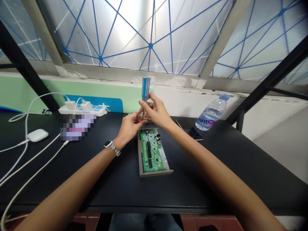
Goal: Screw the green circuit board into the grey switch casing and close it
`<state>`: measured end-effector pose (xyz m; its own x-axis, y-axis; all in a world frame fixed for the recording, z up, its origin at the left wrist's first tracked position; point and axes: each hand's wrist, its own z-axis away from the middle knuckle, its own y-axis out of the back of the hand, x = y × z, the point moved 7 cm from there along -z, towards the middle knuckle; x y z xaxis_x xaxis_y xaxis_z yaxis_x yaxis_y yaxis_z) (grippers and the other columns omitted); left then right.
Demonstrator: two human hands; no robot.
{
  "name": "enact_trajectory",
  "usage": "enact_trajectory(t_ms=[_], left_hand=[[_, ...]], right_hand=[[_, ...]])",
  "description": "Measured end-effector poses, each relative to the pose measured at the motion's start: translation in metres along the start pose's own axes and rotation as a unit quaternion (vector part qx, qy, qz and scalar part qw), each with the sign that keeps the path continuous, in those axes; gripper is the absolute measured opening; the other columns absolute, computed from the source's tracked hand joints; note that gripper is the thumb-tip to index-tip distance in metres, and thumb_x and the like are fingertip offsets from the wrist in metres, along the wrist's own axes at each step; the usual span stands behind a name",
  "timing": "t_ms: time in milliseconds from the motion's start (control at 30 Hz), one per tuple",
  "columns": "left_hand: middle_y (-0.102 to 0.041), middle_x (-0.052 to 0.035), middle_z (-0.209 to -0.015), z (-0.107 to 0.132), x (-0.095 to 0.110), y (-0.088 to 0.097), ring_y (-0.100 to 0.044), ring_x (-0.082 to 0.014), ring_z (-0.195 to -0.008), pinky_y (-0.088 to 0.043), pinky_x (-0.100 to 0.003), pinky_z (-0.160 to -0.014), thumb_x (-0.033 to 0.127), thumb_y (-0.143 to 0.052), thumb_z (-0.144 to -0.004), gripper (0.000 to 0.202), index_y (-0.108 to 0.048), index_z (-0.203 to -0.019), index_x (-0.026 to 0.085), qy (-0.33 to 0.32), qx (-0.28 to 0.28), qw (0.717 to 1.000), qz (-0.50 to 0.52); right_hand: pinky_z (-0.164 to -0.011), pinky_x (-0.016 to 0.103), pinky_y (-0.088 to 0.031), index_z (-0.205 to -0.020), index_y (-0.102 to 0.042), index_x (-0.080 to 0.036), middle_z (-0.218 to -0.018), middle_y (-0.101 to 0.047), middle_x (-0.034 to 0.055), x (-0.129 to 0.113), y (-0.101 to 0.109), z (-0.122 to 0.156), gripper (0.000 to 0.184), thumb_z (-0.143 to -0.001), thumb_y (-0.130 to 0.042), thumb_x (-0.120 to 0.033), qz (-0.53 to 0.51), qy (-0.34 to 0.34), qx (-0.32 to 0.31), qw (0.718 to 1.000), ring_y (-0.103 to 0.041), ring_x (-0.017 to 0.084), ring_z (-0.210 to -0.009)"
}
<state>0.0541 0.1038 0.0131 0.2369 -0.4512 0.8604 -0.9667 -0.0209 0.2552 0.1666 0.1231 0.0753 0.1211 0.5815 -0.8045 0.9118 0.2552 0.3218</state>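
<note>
A screwdriver (145,88) with a clear blue handle stands upright over the far left corner of a green circuit board (154,150). My right hand (155,109) has its fingers closed round the lower handle. Lower down, my left hand (131,125) pinches near the screwdriver's shaft, just above the board; its fingertips partly cover the shaft. The board sits in a grey metal tray (156,174) lying on the black table. Black components and small parts cover the board. Where exactly the screwdriver's tip rests is too small to tell.
A water bottle (211,114) stands at the back right beside a dark phone (192,130). On the left are a white power strip (96,110) with plugs, a blurred-out phone (78,127), a white earbud case (38,135) and several cables. The black table (115,189) ends at a wall under windows.
</note>
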Motion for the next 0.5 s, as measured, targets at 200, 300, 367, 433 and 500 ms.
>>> enact_trajectory(t_ms=[200, 300, 367, 433, 500], left_hand=[[-0.06, 0.0002, -0.068, -0.0004, -0.0017, 0.0016, -0.06, -0.0159, -0.066, -0.049, -0.029, -0.065, 0.037, -0.079, -0.078, 0.028, -0.06, -0.078, 0.017, -0.025, 0.024, 0.999, 0.008], [-0.062, -0.0007, -0.066, -0.0006, -0.0029, 0.0014, -0.06, -0.0161, -0.065, -0.048, -0.029, -0.064, 0.035, -0.079, -0.078, 0.029, -0.057, -0.072, 0.017, -0.024, 0.025, 0.999, 0.011], [-0.065, -0.0024, -0.068, -0.0005, -0.0041, 0.0008, -0.063, -0.0174, -0.067, -0.049, -0.03, -0.066, 0.035, -0.079, -0.078, 0.029, -0.058, -0.071, 0.017, -0.019, 0.019, 0.999, 0.024], [-0.069, -0.0041, -0.071, -0.0003, -0.0059, 0.0002, -0.066, -0.0188, -0.069, -0.051, -0.031, -0.067, 0.036, -0.079, -0.078, 0.029, -0.059, -0.072, 0.016, -0.013, 0.01, 0.999, 0.043], [-0.071, -0.0053, -0.074, -0.0001, -0.0085, -0.0001, -0.069, -0.02, -0.073, -0.052, -0.031, -0.069, 0.037, -0.079, -0.078, 0.028, -0.061, -0.073, 0.016, -0.003, 0.0, 0.998, 0.062]], right_hand=[[-0.044, 0.024, -0.044, -0.097, -0.044, -0.024, -0.076, -0.071, 0.0004, -0.0028, -0.0003, 0.0, 0.037, -0.09, -0.064, -0.055, -0.034, 0.0, -0.018, 0.999, -0.059, 0.011, -0.051], [-0.045, 0.024, -0.045, -0.097, -0.046, -0.023, -0.077, -0.071, 0.001, -0.0023, -0.0001, -0.0002, 0.038, -0.089, -0.065, -0.055, -0.045, -0.009, -0.023, 0.999, -0.059, 0.01, -0.052], [-0.046, 0.023, -0.045, -0.097, -0.046, -0.023, -0.077, -0.071, 0.0004, -0.0009, -0.0009, -0.0001, 0.038, -0.089, -0.065, -0.055, -0.05, -0.015, -0.023, 0.998, -0.059, 0.01, -0.052], [-0.046, 0.023, -0.046, -0.097, -0.044, -0.024, -0.078, -0.07, -0.0007, 0.0009, -0.0017, 0.0003, 0.038, -0.089, -0.066, -0.055, -0.054, -0.022, -0.017, 0.998, -0.059, 0.009, -0.051], [-0.046, 0.023, -0.046, -0.097, -0.043, -0.025, -0.079, -0.07, -0.0013, 0.0029, -0.0014, 0.001, 0.037, -0.089, -0.066, -0.053, -0.05, -0.03, -0.004, 0.998, -0.059, 0.009, -0.051]])
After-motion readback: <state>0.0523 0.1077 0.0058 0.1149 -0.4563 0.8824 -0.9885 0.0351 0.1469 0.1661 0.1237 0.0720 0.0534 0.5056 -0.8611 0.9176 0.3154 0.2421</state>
